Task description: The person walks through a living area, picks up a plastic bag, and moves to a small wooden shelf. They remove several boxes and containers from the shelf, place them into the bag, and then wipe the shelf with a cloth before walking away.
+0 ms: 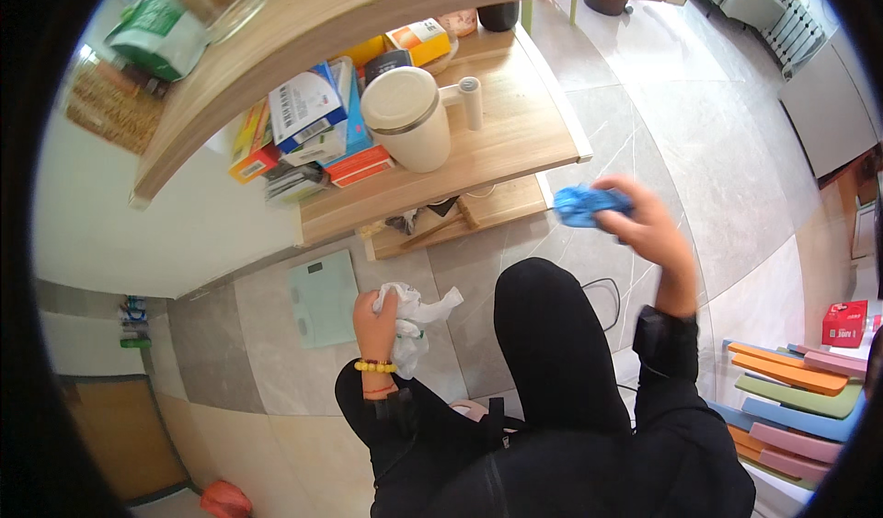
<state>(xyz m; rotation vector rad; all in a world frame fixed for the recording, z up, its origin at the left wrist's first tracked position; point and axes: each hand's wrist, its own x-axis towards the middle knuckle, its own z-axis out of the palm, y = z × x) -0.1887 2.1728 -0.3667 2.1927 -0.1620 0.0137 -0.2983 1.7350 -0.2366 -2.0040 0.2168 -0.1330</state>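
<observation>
In my left hand (374, 321) a crumpled white plastic bag (412, 332) is gripped, its loose ends hanging over my left leg. Held out to the right, my right hand (641, 221) clasps a bunched blue plastic bag or film (583, 205), slightly blurred. That hand is just off the right end of the wooden shelf unit. A lidded cream mug (407, 121) stands on the middle shelf (510, 128), beside a small white handled item (471, 104). Medicine-like boxes (307, 107) are stacked to the left of the mug.
A pale glass bathroom scale (324, 300) lies on the tiled floor by the wall. The upper shelf (386, 7) overhangs with jars and a green-white pouch (159, 35). A low shelf (441, 231) sits beneath. Colourful slats (793, 401) and a red box (845, 323) are at right.
</observation>
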